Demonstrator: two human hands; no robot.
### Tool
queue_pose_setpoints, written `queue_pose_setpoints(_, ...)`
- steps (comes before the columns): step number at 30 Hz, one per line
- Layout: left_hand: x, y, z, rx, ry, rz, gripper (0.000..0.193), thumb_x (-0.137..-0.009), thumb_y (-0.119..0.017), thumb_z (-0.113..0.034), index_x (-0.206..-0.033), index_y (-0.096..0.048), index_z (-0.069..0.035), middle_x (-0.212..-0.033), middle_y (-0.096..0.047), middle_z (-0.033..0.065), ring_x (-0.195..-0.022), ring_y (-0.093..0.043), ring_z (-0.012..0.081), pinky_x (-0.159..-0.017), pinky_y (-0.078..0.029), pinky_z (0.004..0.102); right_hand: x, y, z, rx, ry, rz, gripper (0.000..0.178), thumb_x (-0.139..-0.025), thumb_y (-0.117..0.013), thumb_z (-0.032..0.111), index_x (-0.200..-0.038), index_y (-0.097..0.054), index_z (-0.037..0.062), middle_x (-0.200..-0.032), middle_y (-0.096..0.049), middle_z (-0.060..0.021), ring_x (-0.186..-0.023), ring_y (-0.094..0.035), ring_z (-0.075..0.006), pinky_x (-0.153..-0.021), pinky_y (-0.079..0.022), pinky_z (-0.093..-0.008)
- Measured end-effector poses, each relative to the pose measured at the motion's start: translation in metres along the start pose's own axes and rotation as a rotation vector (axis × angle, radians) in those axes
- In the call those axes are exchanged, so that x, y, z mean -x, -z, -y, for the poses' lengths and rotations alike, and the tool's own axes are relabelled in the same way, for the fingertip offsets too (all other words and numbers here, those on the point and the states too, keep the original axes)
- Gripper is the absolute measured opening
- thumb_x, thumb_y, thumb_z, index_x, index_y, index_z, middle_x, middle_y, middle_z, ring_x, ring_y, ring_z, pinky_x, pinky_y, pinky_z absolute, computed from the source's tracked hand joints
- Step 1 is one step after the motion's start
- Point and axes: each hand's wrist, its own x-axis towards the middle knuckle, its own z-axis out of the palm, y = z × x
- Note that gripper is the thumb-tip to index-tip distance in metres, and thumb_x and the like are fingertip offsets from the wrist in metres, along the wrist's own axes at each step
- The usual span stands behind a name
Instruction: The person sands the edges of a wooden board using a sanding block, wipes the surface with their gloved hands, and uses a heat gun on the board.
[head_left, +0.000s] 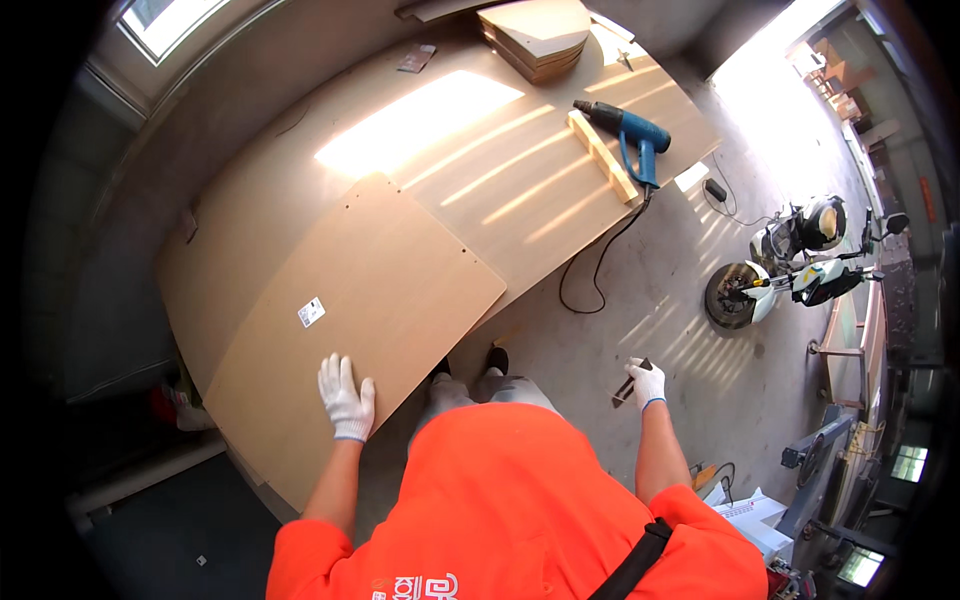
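My left hand [346,398], in a white knit glove, lies flat on the near edge of a large brown board [400,270], fingers stretched out. The board has a small white label [311,312] and a few small holes along its far and right edges. It rests at an angle on a bigger brown sheet [560,215] that covers the table. Off to the right, away from the board, my gloved right hand [648,381] is closed round a slim dark brown piece [624,392] that narrows at its lower end. Its exact kind is too small to tell.
A blue heat gun [640,130] leans across a wooden batten [603,157] at the table's right edge, its cord hanging to the floor. Beyond stands a stack of brown panels [540,40]. A motorcycle [790,265] is parked at right; white equipment [755,520] stands lower right.
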Motion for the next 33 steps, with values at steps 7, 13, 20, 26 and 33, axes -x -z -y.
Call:
queue_pose_setpoints(7,0.029,-0.008,-0.074,0.035,0.19,-0.049,0.06,-0.088,-0.073,-0.029,-0.137,-0.059,0.003,-0.153,-0.049,0.0239,-0.146,-0.04,0.0463,-0.123,-0.029,0.0582,-0.017,-0.025,0.068,-0.296,0.081,0.122,0.032,-0.085,-0.056,-0.007,-0.114,-0.072,-0.007,-0.1,-0.075,-0.016,-0.096,-0.071,-0.0282,-0.09,-0.056,-0.039)
queue_pose_setpoints(13,-0.061,-0.006,-0.201,0.531,-0.212,0.057,0.053,-0.084,-0.078,-0.026,-0.129,-0.065,-0.002,-0.137,-0.063,0.0226,-0.127,-0.06,0.0408,-0.11,-0.047,0.05,0.011,-0.077,0.139,-0.699,0.053,0.259,0.028,-0.088,-0.055,-0.005,-0.113,-0.068,-0.0032,-0.103,-0.073,-0.0164,-0.094,-0.07,-0.0297,-0.087,-0.057,-0.0437)
queue_pose_setpoints(20,-0.129,-0.004,-0.274,1.188,0.092,0.865,0.067,-0.099,-0.071,-0.026,-0.153,-0.046,0.003,-0.14,-0.063,0.0208,-0.124,-0.065,0.0278,-0.107,-0.052,0.0383,0.068,-0.114,0.184,-0.838,-0.088,0.753,0.028,-0.095,-0.057,0.0,-0.122,-0.065,-0.0017,-0.107,-0.074,-0.0174,-0.101,-0.072,-0.0334,-0.087,-0.06,-0.0488)
queue_pose_setpoints(26,-0.166,-0.017,-0.316,1.204,0.198,1.247,0.031,-0.103,-0.066,-0.024,-0.119,-0.066,0.002,-0.095,-0.069,0.0042,-0.078,-0.063,0.0106,-0.072,-0.054,0.0261,0.059,-0.118,0.198,-0.768,-0.15,0.679,0.029,-0.098,-0.06,0.004,-0.126,-0.063,-0.0018,-0.111,-0.072,-0.0185,-0.101,-0.072,-0.0326,-0.088,-0.06,-0.0451)
queue_pose_setpoints(33,-0.222,-0.081,-0.333,1.311,0.478,0.689,0.021,-0.104,-0.062,-0.02,-0.106,-0.069,0.0,-0.081,-0.067,0.004,-0.065,-0.061,0.0103,-0.061,-0.052,0.0252,-0.059,-0.11,0.213,0.3,0.519,0.043,0.063,-0.09,-0.078,0.037,-0.136,-0.06,-0.0015,-0.125,-0.068,-0.0206,-0.116,-0.066,-0.0351,-0.1,-0.054,-0.0444)
